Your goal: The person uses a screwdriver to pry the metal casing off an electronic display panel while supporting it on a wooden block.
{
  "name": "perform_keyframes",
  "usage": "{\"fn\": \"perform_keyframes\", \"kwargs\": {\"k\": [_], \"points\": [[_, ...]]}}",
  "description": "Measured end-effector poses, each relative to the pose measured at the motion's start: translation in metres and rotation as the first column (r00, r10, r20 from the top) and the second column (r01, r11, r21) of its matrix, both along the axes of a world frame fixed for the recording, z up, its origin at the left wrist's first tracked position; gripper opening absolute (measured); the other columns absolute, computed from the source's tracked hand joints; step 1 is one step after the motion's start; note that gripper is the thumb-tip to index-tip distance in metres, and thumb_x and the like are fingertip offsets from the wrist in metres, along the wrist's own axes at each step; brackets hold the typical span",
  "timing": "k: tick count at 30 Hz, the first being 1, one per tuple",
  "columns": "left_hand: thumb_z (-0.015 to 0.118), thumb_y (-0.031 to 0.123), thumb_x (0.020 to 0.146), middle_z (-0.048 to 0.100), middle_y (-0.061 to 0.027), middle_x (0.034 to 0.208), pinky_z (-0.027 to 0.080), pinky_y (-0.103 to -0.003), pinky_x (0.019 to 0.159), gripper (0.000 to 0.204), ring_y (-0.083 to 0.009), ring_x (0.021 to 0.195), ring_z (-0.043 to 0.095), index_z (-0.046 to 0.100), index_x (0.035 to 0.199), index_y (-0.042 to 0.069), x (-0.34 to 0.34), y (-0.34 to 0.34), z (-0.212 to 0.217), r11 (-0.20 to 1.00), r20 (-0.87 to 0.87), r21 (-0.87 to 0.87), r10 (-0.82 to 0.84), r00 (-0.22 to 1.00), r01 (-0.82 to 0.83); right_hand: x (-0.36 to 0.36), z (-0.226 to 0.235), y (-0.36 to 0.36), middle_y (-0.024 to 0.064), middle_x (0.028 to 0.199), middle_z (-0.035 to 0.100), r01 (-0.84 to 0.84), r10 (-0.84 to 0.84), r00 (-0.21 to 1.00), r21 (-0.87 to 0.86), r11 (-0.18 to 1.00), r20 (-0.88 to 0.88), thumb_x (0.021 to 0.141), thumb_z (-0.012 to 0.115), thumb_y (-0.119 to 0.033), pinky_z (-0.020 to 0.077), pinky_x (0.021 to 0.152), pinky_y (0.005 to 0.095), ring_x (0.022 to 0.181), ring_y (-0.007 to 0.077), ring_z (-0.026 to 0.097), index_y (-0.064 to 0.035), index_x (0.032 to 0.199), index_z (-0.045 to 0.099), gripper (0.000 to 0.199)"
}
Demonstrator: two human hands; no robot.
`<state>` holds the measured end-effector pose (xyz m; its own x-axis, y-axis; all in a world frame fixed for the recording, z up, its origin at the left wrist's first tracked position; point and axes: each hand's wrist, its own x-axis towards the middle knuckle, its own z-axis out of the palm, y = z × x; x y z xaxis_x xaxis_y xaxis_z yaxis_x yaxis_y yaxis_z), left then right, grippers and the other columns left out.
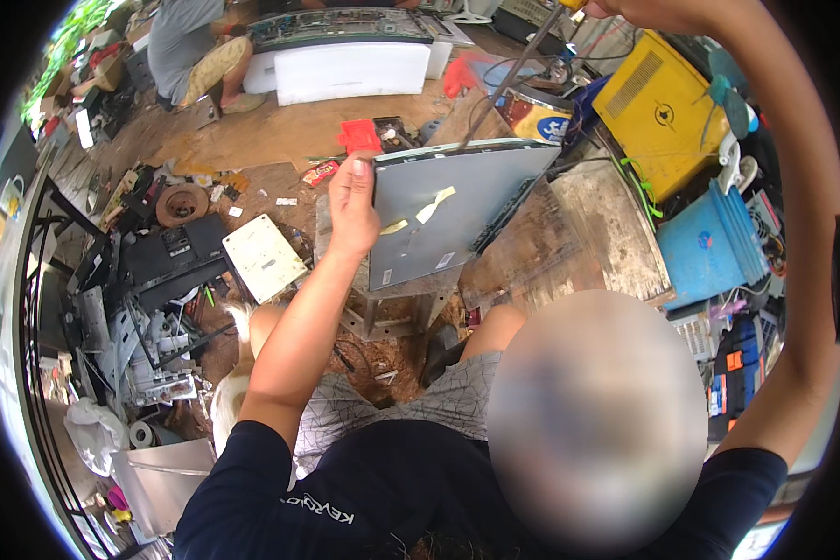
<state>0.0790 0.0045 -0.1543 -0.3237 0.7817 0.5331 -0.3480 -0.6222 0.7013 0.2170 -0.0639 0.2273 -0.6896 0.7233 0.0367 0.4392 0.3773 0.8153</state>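
Observation:
My left hand (352, 207) is closed on the left edge of a thin grey flat-screen panel (415, 257), thumb on the near face. The panel stands tilted on a small low stand (397, 313), with strips of yellowish tape on its face and a circuit strip along its right edge. Raised high at the upper right, my right hand (630, 9) grips the yellow handle of a long screwdriver (513, 82); the frame's edge cuts off part of that hand. The shaft slants down to the panel's top edge, where its tip is hard to make out.
Wooden boards (607, 219) lie right of the stand, beside a yellow case (658, 112) and a blue bucket (714, 247). A cream plate (263, 259) and dismantled black casings (173, 252) cover the left floor. Another person (191, 56) crouches at the far left near white foam (350, 73).

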Motion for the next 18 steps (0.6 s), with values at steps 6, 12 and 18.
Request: {"fn": "perform_keyframes", "kwargs": {"k": [6, 12, 18], "points": [[0.044, 0.041, 0.103, 0.057, 0.0007, 0.091, 0.04, -0.024, 0.079, 0.04, -0.0073, 0.085, 0.048, 0.057, 0.103, 0.003, -0.03, -0.006, 0.007, 0.974, -0.047, -0.017, -0.228, 0.973, 0.227, -0.032, -0.004, 0.018, 0.0088, 0.091, 0.072, 0.073, -0.073, 0.997, 0.04, 0.997, -0.02, 0.077, 0.074, -0.018, 0.0522, 0.077, 0.0391, 0.088, 0.0274, 0.068, -0.0173, 0.102, 0.074, 0.025], [0.04, 0.047, 0.103, 0.058, -0.0004, 0.091, 0.04, -0.024, 0.079, 0.046, -0.0075, 0.085, 0.051, 0.055, 0.104, 0.003, -0.032, -0.001, 0.006, 0.923, -0.124, -0.035, -0.385, 0.914, 0.384, -0.033, 0.011, 0.053, 0.0082, 0.093, 0.072, 0.028, -0.024, 0.999, -0.075, 0.997, 0.043, 0.072, 0.075, -0.021, 0.0517, 0.079, 0.0404, 0.092, 0.0292, 0.067, -0.0205, 0.101, 0.074, 0.028], [0.037, 0.054, 0.1, 0.06, -0.0059, 0.103, 0.046, -0.032, 0.084, 0.054, -0.0162, 0.093, 0.057, 0.054, 0.113, 0.005, -0.026, -0.003, 0.011, 0.877, 0.017, -0.164, -0.455, 0.89, 0.452, -0.015, -0.002, 0.117, 0.0059, 0.087, 0.071, -0.011, 0.012, 1.0, -0.048, 0.999, 0.015, 0.069, 0.069, -0.021, 0.0456, 0.085, 0.0458, 0.09, 0.027, 0.066, -0.0229, 0.092, 0.074, 0.024]]}}
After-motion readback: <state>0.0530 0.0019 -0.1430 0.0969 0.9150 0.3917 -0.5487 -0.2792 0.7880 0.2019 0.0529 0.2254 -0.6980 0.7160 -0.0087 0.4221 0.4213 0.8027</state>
